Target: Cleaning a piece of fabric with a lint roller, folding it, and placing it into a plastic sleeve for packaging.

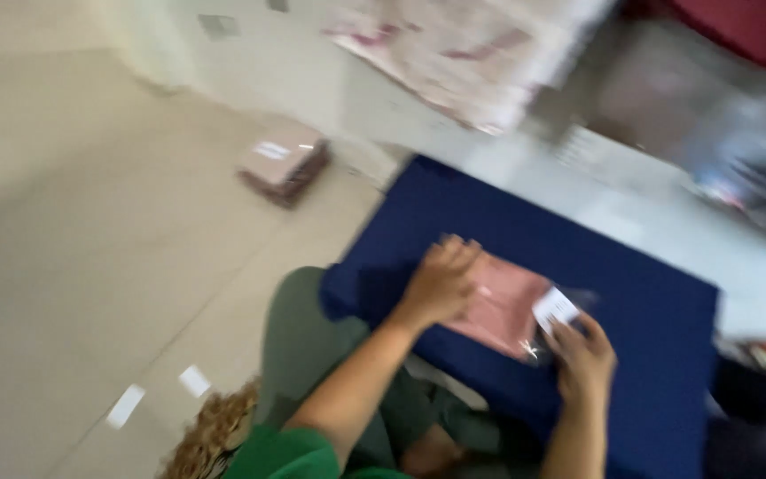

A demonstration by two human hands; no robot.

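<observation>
A flat pink packet in clear wrap (503, 306) lies on a dark blue cloth (525, 231) spread on the floor in front of me. My left hand (441, 282) rests flat on the packet's left part, fingers spread. My right hand (582, 355) pinches the packet's right corner, just beside a small white label (556, 308). The picture is blurred by motion, so finer detail is lost.
A brown cardboard box (284, 160) with a white label sits on the beige floor at the back. A pale patterned fabric (463, 44) hangs at the top. Dark clutter (755, 186) lies at the right. Two white scraps (126, 404) are on the floor.
</observation>
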